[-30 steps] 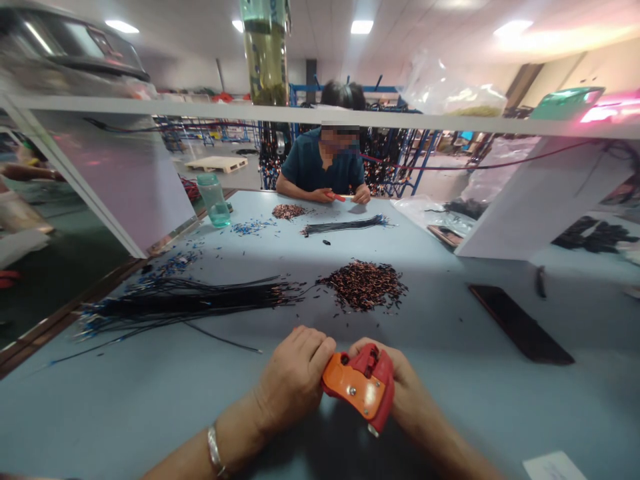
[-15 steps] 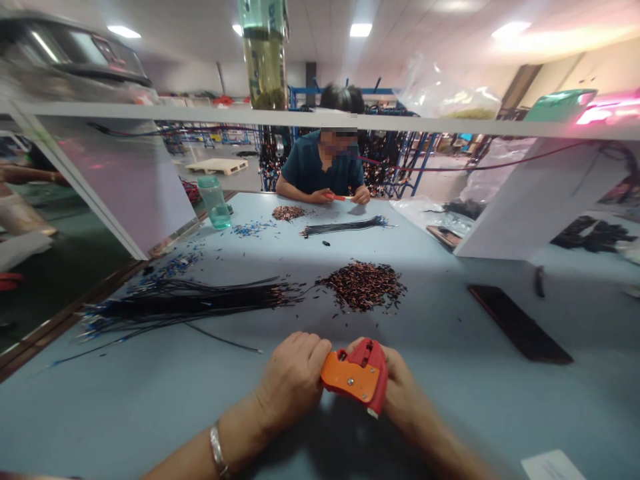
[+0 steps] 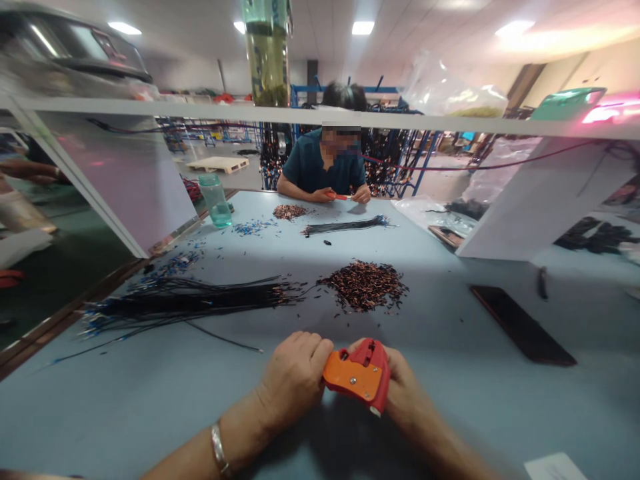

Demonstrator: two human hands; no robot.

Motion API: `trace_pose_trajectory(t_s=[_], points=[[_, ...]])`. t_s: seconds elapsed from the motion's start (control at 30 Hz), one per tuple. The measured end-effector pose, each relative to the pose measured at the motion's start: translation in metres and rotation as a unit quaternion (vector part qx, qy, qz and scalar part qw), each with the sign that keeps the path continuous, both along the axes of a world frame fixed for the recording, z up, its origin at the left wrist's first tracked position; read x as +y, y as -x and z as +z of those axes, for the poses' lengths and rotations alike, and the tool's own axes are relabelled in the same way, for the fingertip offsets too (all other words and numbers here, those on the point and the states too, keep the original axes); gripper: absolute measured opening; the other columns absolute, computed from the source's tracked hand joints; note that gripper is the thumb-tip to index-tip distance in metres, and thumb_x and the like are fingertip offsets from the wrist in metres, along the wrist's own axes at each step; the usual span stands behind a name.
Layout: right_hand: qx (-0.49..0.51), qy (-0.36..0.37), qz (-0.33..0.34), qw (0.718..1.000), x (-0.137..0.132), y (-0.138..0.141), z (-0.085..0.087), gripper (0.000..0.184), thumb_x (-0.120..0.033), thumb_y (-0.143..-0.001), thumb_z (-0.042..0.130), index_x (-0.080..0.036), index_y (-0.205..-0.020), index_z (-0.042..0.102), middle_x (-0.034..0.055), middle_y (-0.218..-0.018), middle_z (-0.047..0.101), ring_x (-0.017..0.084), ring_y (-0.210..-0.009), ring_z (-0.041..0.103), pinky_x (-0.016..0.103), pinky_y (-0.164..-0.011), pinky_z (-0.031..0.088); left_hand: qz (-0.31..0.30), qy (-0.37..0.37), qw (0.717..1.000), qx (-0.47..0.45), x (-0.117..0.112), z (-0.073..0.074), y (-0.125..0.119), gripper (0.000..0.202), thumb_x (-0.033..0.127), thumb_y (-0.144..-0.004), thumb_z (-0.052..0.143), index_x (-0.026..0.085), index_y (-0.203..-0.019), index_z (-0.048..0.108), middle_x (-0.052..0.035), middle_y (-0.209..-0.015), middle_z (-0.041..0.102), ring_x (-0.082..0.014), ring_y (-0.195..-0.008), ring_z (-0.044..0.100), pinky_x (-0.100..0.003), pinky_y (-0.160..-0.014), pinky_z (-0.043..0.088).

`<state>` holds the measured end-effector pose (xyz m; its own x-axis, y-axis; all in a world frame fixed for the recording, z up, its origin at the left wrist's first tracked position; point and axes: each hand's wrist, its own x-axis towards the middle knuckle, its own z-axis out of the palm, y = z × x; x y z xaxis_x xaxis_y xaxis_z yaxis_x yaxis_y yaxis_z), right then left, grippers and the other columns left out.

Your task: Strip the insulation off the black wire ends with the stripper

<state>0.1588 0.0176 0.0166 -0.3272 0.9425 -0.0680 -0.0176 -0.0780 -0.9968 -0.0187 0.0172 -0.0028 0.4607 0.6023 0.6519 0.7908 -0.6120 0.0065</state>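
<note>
My right hand [image 3: 400, 381] is wrapped around an orange-and-red crimping tool [image 3: 354, 377], held a little above the table near its front edge. Its orange side plate with small screws faces me. Against the tool's left end rests my left hand [image 3: 296, 371], its fingers curled closed; what they pinch, if anything, is hidden. A silver bracelet circles the left wrist. Just beyond the hands lies a pile of small black-and-copper terminals [image 3: 365, 285]. Left of it is a bundle of black wires [image 3: 190, 299] with blue-tipped ends, and one wire end trails toward my left hand.
A co-worker [image 3: 325, 167] sits opposite, holding a red tool. Loose blue terminals [image 3: 175, 265] are scattered at the left. A phone [image 3: 523, 325] lies at the right. A green bottle [image 3: 215, 201] stands at the left edge; a white shelf [image 3: 390, 121] spans above the table.
The view has shifted very slightly. Both my hands and the crimping tool keep nearly the same pose.
</note>
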Motion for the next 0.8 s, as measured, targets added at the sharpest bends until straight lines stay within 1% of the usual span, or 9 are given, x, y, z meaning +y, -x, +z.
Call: trace_pose_trajectory(t_s=[0.2,0.37,0.5,0.6,0.7,0.8], points=[[-0.007,0.006,-0.007,1.000,-0.001,0.000,0.001,0.008,-0.023,-0.065,0.062,-0.016,-0.066,0.059,-0.0031,-0.059,0.054,0.010,-0.055,0.045,0.021,-0.055,0.040,0.003,0.018,1.000,-0.001,-0.001,-0.002,0.000,0.023,0.018,-0.094,0.041,0.021,-0.073,0.051,-0.0012,-0.059,0.055,-0.0180,-0.054,0.051,-0.031,-0.055,0.039],[0.022,0.034,0.005,0.999,0.000,0.002,-0.003,0.006,-0.020,-0.063,0.059,-0.016,-0.066,0.058,-0.0034,-0.056,0.054,0.009,-0.050,0.044,0.019,-0.045,0.037,0.011,0.026,1.000,0.000,0.000,-0.003,0.001,0.023,0.022,-0.094,0.042,0.021,-0.073,0.051,-0.0010,-0.058,0.057,-0.0171,-0.052,0.054,-0.030,-0.053,0.039],[0.036,0.041,0.013,0.998,0.000,0.003,-0.006,0.004,-0.020,-0.062,0.057,-0.016,-0.063,0.056,-0.0031,-0.052,0.054,0.009,-0.046,0.046,0.018,-0.042,0.038,0.016,0.024,1.000,0.004,0.000,-0.001,0.002,0.025,0.029,-0.097,0.041,0.021,-0.074,0.048,0.0005,-0.055,0.057,-0.0158,-0.046,0.053,-0.029,-0.048,0.036],[0.041,0.037,0.017,0.998,0.000,0.003,-0.007,0.006,-0.021,-0.065,0.057,-0.016,-0.061,0.056,-0.0021,-0.054,0.055,0.008,-0.046,0.046,0.018,-0.041,0.039,0.021,0.022,1.000,0.005,0.000,-0.001,0.003,0.026,0.032,-0.098,0.038,0.022,-0.076,0.047,0.0014,-0.052,0.056,-0.0156,-0.043,0.053,-0.029,-0.046,0.034],[0.045,0.037,0.026,0.998,0.001,0.003,-0.009,0.011,-0.023,-0.068,0.058,-0.015,-0.059,0.057,-0.0016,-0.053,0.054,0.008,-0.045,0.045,0.018,-0.040,0.038,0.026,0.029,0.999,0.001,0.000,-0.002,0.004,0.023,0.031,-0.098,0.038,0.022,-0.079,0.046,0.0022,-0.051,0.057,-0.0158,-0.040,0.053,-0.028,-0.043,0.032],[0.064,0.046,0.032,0.996,0.001,0.003,-0.011,0.018,-0.028,-0.071,0.062,-0.015,-0.059,0.057,-0.0018,-0.053,0.053,0.007,-0.044,0.044,0.018,-0.040,0.038,0.026,0.039,0.999,-0.009,0.000,-0.005,0.004,0.019,0.029,-0.097,0.039,0.022,-0.080,0.045,0.0029,-0.050,0.057,-0.0157,-0.038,0.052,-0.027,-0.041,0.031]])
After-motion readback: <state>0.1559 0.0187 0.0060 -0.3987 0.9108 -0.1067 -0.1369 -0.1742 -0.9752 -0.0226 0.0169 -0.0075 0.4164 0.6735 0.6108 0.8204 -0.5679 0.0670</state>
